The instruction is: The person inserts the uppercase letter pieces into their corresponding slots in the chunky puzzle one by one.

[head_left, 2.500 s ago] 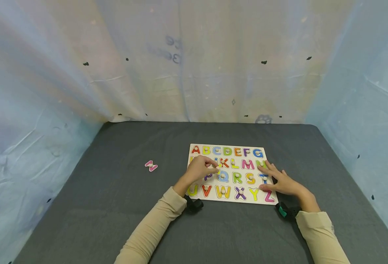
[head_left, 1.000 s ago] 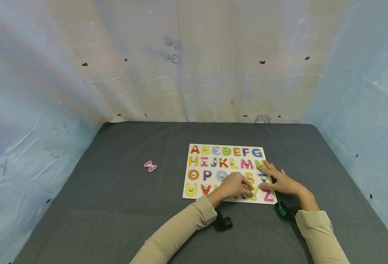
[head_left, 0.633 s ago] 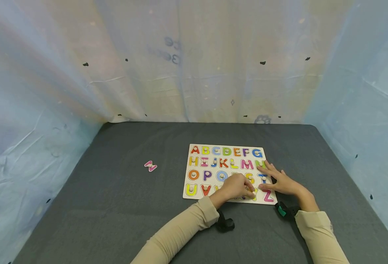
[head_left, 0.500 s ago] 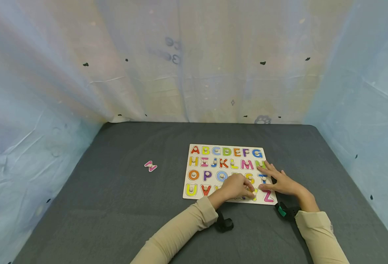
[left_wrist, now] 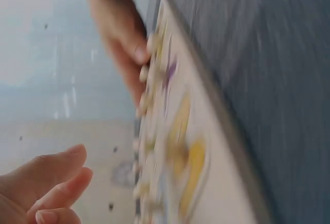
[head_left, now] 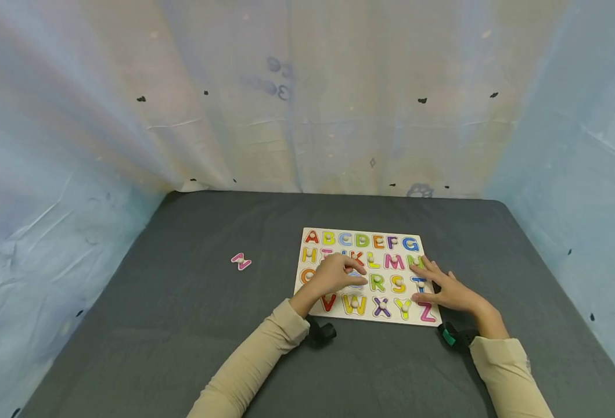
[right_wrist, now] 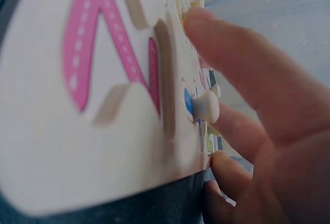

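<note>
A pale wooden alphabet puzzle board (head_left: 366,319) lies on the table, its colourful letters topped with small round knobs. My left hand (head_left: 330,277) hovers over its left middle, thumb and fingers apart with nothing between them; the palm hides parts of the second and third rows. In the left wrist view, this hand stands clear of the knobs. The yellow Y piece (head_left: 403,309) sits in its slot. My right hand (head_left: 452,290) rests on the board's right edge, fingers spread around the blue T (head_left: 420,284). Below it shows the knobless pink Z recess (right_wrist: 111,33).
A loose pink Z piece (head_left: 241,262) with a knob lies on the dark tablecloth (head_left: 182,325), left of the board. Pale patterned curtains (head_left: 328,116) stand behind the table and along both sides.
My left hand has let go of the yellow Y piece, now in its slot, and moved left and away across the board. My right hand stays at the right edge.
</note>
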The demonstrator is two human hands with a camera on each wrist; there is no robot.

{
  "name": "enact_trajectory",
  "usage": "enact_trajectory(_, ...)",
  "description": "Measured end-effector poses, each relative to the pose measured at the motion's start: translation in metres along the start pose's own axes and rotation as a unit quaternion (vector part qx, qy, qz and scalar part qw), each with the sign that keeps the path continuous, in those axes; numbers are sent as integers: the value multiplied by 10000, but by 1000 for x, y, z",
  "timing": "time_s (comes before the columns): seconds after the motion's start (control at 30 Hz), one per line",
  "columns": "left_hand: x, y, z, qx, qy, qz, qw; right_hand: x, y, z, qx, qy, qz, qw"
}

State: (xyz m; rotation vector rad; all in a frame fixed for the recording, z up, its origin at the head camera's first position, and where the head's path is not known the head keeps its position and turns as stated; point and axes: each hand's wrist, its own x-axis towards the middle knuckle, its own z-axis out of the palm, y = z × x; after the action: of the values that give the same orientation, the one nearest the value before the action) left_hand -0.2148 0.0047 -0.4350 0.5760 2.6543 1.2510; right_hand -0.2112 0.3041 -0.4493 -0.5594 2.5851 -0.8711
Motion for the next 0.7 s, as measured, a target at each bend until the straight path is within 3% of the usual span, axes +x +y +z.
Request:
enact_trajectory(0.37, -20, -48, -59, -103, 856, -491, 9951, -1, 3, 1, 31, 61, 26, 10000)
enact_trajectory(0.53, -30, -61, -78, -206, 1170, -569, 9913, 0, 3, 1, 36, 55, 31, 10000)
enact_trajectory(0.7, -39, -72, -96, -219, 1299, -569, 9897, 1, 1, 1, 40, 14, 2, 10000)
